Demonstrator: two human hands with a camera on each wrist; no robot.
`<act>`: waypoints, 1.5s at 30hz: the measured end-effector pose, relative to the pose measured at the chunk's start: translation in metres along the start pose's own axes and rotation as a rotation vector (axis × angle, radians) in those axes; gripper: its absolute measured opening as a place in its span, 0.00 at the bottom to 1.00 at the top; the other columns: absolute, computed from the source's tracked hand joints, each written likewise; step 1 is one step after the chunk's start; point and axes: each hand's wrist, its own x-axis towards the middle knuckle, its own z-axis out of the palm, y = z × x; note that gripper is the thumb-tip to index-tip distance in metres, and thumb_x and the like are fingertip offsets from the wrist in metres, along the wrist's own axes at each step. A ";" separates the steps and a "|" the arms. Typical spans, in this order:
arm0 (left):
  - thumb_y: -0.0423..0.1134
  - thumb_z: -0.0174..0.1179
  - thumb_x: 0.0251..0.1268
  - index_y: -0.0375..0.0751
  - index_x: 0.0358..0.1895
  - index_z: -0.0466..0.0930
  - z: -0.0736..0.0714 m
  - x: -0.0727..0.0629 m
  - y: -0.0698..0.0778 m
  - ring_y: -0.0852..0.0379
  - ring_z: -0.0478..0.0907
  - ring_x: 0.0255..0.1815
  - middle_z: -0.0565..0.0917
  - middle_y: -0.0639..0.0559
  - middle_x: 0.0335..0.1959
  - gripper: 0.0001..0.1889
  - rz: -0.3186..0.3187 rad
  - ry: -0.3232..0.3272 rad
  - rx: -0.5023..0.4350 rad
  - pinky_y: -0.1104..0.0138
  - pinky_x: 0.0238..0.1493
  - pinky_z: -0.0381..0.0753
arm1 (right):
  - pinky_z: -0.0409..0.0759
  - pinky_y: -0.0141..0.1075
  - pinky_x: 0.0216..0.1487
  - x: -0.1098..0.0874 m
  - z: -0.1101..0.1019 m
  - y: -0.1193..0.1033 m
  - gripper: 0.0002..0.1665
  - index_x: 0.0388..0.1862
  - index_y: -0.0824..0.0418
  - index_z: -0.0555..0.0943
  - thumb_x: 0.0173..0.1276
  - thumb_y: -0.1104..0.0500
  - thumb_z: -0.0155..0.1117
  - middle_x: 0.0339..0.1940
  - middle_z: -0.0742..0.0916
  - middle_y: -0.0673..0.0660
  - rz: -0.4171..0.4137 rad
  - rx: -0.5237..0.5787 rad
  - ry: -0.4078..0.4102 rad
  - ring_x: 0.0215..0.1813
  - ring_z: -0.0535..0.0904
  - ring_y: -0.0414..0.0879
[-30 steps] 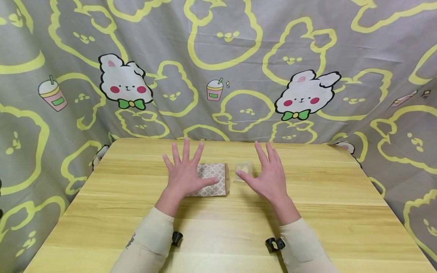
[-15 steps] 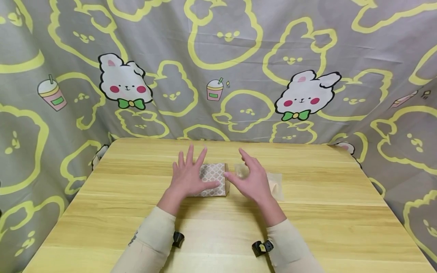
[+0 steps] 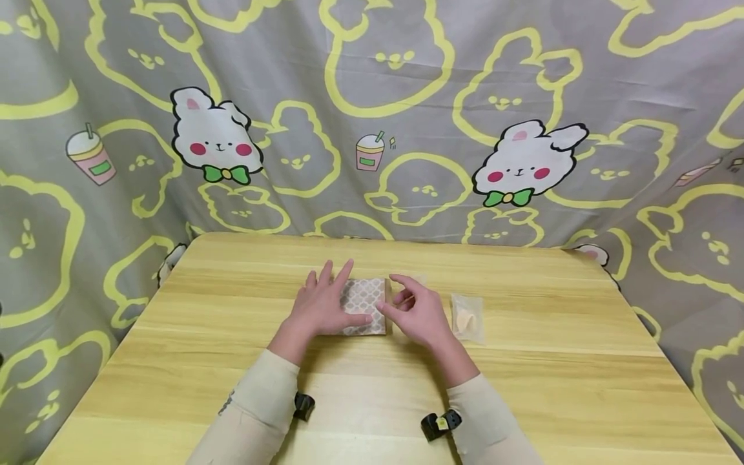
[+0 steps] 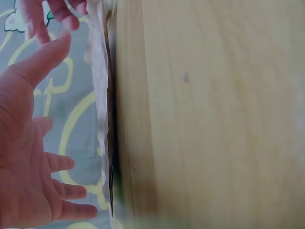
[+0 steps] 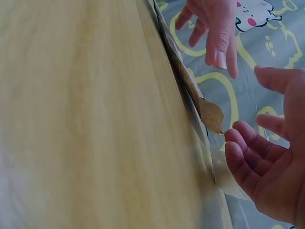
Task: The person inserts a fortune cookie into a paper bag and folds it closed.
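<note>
Left hand [image 3: 321,305] spread, right hand [image 3: 421,312] loosely bent, both gripped nothing; the patterned paper bag [image 3: 363,296] lay partly below the left, probably light, easily creased, best pinched at its brown end [image 5: 211,115]; rightward lay a translucent packet [image 3: 467,318].

Grey-beige and white lattice on the paper bag [image 3: 364,298] by your left hand [image 3: 321,309].
Its edge towards your right hand [image 3: 420,316] is plain brown; right of that hand, the packet [image 3: 475,309] is cloudy, its contents [image 3: 465,321] pale cream. Below both hands, the table [image 3: 360,394] is yellow-tan with wood grain; beyond them, the grey cloth [image 3: 407,132] carries yellow outlines, white rabbits [image 3: 526,161] with green bows and pink cups [image 3: 369,157].
</note>
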 end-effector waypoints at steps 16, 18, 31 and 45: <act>0.67 0.73 0.46 0.55 0.79 0.60 0.002 -0.001 -0.004 0.25 0.46 0.74 0.53 0.35 0.78 0.54 0.003 -0.129 0.001 0.36 0.66 0.54 | 0.74 0.39 0.30 0.004 0.004 0.014 0.20 0.52 0.56 0.87 0.60 0.58 0.74 0.22 0.82 0.46 0.056 -0.089 -0.094 0.26 0.77 0.42; 0.66 0.73 0.46 0.55 0.78 0.61 0.002 -0.002 -0.004 0.25 0.45 0.74 0.53 0.35 0.78 0.53 0.000 -0.136 0.000 0.36 0.67 0.53 | 0.74 0.39 0.30 0.005 0.005 0.015 0.19 0.52 0.56 0.87 0.60 0.59 0.74 0.21 0.82 0.45 0.061 -0.102 -0.099 0.25 0.76 0.42; 0.62 0.74 0.48 0.53 0.78 0.62 0.005 -0.003 -0.005 0.24 0.44 0.75 0.53 0.33 0.78 0.52 0.023 -0.148 -0.026 0.37 0.68 0.52 | 0.72 0.36 0.27 0.007 0.012 0.017 0.11 0.41 0.58 0.89 0.58 0.61 0.72 0.16 0.78 0.46 0.035 -0.172 -0.129 0.21 0.73 0.39; 0.64 0.78 0.41 0.56 0.78 0.63 0.003 -0.001 -0.007 0.26 0.44 0.75 0.52 0.35 0.78 0.56 0.064 -0.153 -0.054 0.35 0.68 0.49 | 0.68 0.33 0.24 0.012 0.016 0.017 0.06 0.30 0.51 0.88 0.63 0.62 0.67 0.15 0.76 0.43 -0.101 -0.250 -0.227 0.20 0.70 0.36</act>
